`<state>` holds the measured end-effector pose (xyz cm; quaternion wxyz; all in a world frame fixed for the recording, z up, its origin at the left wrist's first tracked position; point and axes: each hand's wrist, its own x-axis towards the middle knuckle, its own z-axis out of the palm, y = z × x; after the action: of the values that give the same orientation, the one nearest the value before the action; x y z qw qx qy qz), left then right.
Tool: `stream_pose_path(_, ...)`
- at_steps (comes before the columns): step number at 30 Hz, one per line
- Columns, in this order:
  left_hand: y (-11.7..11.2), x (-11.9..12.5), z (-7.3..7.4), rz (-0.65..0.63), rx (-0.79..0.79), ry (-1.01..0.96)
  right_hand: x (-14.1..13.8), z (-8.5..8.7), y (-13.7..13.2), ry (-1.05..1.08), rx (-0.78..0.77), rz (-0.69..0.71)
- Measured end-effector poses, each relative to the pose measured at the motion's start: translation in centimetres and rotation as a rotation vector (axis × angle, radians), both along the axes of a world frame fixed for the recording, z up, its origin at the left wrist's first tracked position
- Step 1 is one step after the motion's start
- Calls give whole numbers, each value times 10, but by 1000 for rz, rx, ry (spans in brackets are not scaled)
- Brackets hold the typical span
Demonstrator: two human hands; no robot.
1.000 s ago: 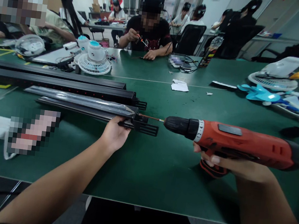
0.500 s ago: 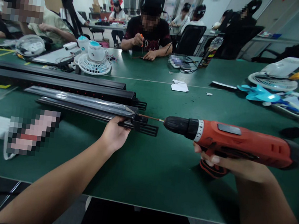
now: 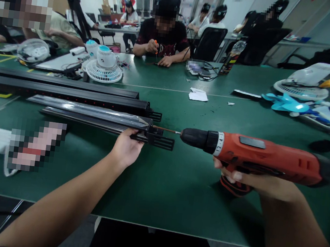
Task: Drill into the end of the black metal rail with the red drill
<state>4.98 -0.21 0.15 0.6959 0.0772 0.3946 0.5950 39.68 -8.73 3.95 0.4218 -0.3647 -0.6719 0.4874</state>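
Note:
My right hand (image 3: 237, 176) is wrapped round the grip of a red and black cordless drill (image 3: 270, 155), which lies level and points left. A long thin bit (image 3: 168, 130) runs from its chuck to the end of a black metal rail (image 3: 98, 125). The bit's tip meets the rail's end fitting, but its exact seat is too small to make out. Below that end, my left hand (image 3: 127, 151) grips the rail, its fingers partly hidden beneath. Clear plastic film (image 3: 93, 110) covers the rail's top, and a slotted black bracket (image 3: 162, 142) sticks out at its end.
Behind the rail lie more long black rails (image 3: 66, 91). Fan parts (image 3: 104, 71) stand at the back left, blue fan blades (image 3: 289, 103) at the right. Across the green table (image 3: 167, 196) a person (image 3: 164, 34) holds an orange screwdriver (image 3: 156, 46). A bottle (image 3: 233, 57) stands nearby.
Almost nothing differs. Both hands, the drill and the rail keep their places, and the bit still reaches the rail's end.

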Motion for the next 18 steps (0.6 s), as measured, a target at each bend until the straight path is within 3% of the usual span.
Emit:
stream_pose_path(7,3,-1,-2,-17,11,7,5,-7,1,63,-73,124)
stream_pose_path(13,0,2,3,-14,-6,18,2,-3,1,34,-4,86)
stream_pose_path(18,2,0,-1,-28,18,21,0,1,1,12,0,46)
